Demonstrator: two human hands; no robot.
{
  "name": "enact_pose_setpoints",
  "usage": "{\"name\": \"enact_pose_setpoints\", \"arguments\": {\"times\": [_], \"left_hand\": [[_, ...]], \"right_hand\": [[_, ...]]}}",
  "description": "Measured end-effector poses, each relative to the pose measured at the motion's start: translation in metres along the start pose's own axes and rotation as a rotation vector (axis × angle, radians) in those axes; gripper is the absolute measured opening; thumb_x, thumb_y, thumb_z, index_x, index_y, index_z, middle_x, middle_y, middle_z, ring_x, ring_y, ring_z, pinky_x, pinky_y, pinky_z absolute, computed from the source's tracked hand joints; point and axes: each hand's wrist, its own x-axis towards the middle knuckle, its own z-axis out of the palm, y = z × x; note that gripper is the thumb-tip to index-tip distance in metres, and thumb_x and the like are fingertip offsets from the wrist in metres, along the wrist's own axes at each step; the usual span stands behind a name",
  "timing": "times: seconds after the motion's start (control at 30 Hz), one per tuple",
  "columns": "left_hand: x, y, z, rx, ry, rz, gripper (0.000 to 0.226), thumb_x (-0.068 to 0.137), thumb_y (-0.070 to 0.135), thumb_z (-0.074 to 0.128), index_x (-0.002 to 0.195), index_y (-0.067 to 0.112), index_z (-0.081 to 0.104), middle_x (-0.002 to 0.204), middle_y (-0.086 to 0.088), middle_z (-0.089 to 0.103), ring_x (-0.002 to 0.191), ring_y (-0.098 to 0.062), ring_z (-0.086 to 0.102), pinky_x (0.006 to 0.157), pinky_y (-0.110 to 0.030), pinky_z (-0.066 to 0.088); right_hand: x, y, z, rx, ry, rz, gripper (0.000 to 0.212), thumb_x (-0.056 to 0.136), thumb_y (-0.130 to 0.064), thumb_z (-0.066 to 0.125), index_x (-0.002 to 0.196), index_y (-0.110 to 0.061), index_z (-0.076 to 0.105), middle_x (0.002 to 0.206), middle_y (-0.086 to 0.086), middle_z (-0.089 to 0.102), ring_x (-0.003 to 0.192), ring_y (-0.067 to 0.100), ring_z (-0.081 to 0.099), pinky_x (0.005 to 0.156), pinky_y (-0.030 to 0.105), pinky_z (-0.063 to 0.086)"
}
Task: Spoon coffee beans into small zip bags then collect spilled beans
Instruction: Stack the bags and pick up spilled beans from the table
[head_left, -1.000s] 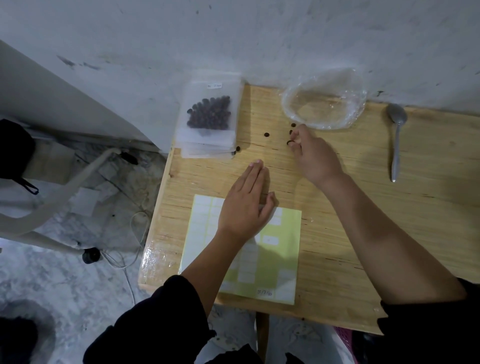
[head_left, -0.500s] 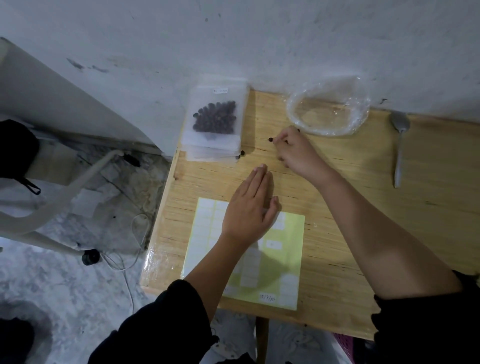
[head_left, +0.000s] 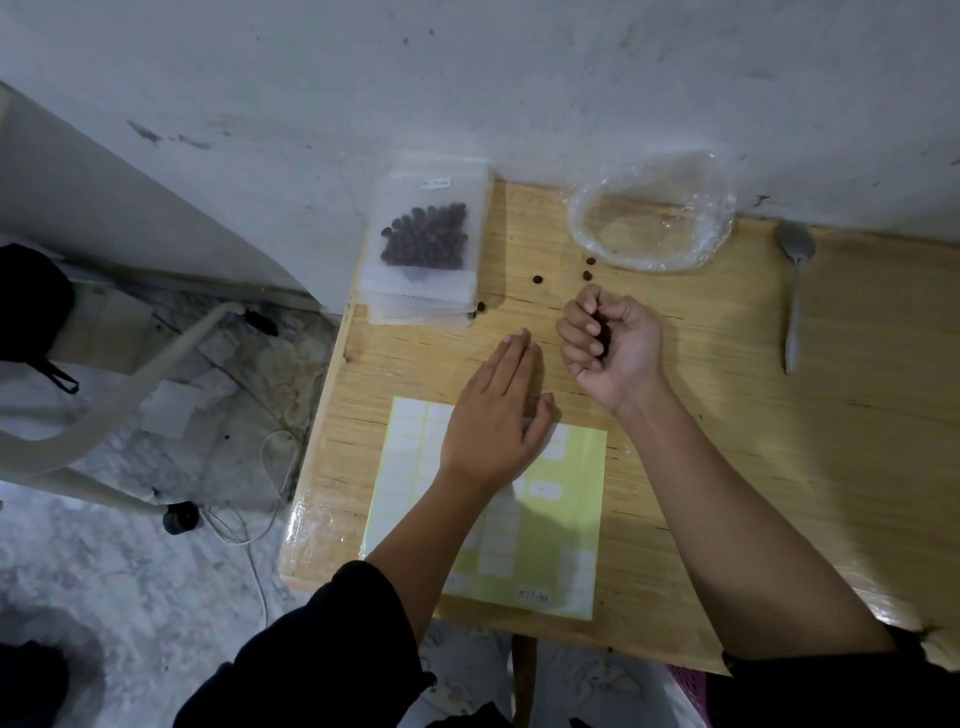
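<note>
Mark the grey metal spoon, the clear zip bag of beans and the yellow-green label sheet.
grey metal spoon (head_left: 793, 312): head view, handle.
clear zip bag of beans (head_left: 425, 240): head view, bean pile.
yellow-green label sheet (head_left: 576, 519): head view, right side.

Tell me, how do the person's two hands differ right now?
The left hand lies flat, palm down, fingers straight; the right hand is curled, fingers folded inward. The left hand holds nothing and rests partly on the label sheet; the right hand seems to cup dark beans. The right hand sits nearer the spilled beans. Both are bare and over the wooden table.
</note>
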Motion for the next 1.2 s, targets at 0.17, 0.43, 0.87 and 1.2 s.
{"name": "enact_pose_setpoints", "arguments": {"times": [0.17, 0.43, 0.87, 1.2], "left_hand": [[0.0, 0.001, -0.001, 0.004, 0.007, 0.007, 0.056, 0.095, 0.035, 0.039, 0.142, 0.005, 0.038, 0.152, -0.01, 0.03, 0.142, -0.018, 0.023, 0.116, -0.024, 0.014], [-0.001, 0.001, -0.001, 0.001, 0.026, 0.013, 0.055, 0.095, 0.035, 0.04, 0.14, 0.004, 0.041, 0.151, -0.011, 0.033, 0.141, -0.02, 0.026, 0.116, -0.027, 0.019], [0.0, -0.002, 0.001, 0.0, 0.029, 0.01, 0.056, 0.094, 0.035, 0.041, 0.141, 0.004, 0.041, 0.152, -0.009, 0.033, 0.142, -0.018, 0.024, 0.116, -0.027, 0.019], [0.0, -0.002, 0.002, -0.004, 0.033, 0.024, 0.055, 0.093, 0.032, 0.042, 0.14, 0.003, 0.041, 0.15, -0.011, 0.035, 0.142, -0.019, 0.026, 0.116, -0.03, 0.022]], "right_hand": [[-0.005, -0.004, -0.004, -0.026, 0.086, 0.007, 0.034, 0.087, -0.017, 0.036, 0.055, -0.013, 0.045, 0.046, -0.005, 0.035, 0.033, 0.005, 0.024, 0.028, 0.016, 0.015], [-0.011, -0.011, -0.003, -0.32, 0.147, -0.011, 0.027, 0.101, -0.02, 0.035, 0.081, -0.012, 0.052, 0.042, -0.009, 0.033, 0.032, 0.002, 0.023, 0.03, 0.014, 0.017], [-0.02, -0.012, -0.015, -0.176, 0.146, -0.041, 0.03, 0.1, -0.02, 0.033, 0.093, -0.008, 0.059, 0.04, -0.009, 0.033, 0.032, 0.002, 0.023, 0.03, 0.014, 0.016], [-0.024, -0.014, -0.019, -0.079, 0.153, -0.088, 0.011, 0.07, -0.012, 0.037, 0.075, -0.012, 0.047, 0.041, -0.005, 0.033, 0.032, 0.004, 0.022, 0.03, 0.013, 0.016]]}}
